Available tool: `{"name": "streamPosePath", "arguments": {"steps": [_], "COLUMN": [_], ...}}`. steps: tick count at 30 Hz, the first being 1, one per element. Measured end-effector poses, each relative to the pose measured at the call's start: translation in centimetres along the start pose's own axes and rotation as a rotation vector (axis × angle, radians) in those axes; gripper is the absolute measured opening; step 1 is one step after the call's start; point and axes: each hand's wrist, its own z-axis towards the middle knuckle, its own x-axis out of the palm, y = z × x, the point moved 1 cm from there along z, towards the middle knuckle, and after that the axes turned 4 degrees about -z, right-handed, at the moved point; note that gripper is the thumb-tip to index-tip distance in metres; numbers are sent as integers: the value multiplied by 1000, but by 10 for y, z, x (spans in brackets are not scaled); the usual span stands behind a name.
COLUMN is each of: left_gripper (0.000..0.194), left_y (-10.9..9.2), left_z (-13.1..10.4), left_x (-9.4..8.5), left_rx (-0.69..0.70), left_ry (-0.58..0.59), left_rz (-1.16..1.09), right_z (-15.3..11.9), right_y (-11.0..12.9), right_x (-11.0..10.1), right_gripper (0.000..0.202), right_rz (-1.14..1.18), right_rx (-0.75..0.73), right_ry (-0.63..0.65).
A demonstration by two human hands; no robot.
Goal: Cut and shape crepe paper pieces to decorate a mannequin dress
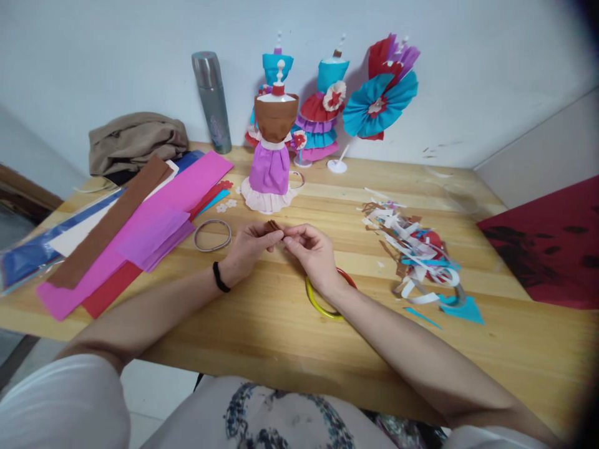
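Head view: left hand [247, 249] and right hand [311, 249] pinch a small brown paper piece [274, 226] between meeting fingertips, its length running left to right.

Both forearms are bare from the short white sleeves down to the left hand [248, 249] and the right hand [312, 252]. A thin black band [219, 277], like a hair tie, circles the left wrist. The white top [281, 418] carries a dark blue and grey print across the front; no rings or watch show.
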Motion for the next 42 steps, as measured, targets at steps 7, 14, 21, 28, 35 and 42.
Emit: {"name": "streamPosePath", "arguments": {"steps": [7,14,21,28,35,42], "left_gripper": [25,31,32,30,32,29], "left_y": [-5,-10,-11,-9,-4,-5], "left_z": [1,1,1,2,3,1], "left_x": [-1,-2,-3,-2,-5,-6], "left_rx": [-12,-44,-64,-93,-149,-127], "left_ry": [41,65,99,114,45,130], "left_rz": [45,107,135,99,-19,119], "right_z": [3,1,1,5,6,9], "right_y": [0,3,10,17,23,19], "right_x": [1,-1,-5,-10,-17,-20], "right_gripper": [20,19,19,25,28,24], "right_rz": [-29,-30,-36,-2,-105,-223], "right_rx": [35,5,-6,44,120,54], "right_ry": [-23,-24,-22,-19,108,97]}}
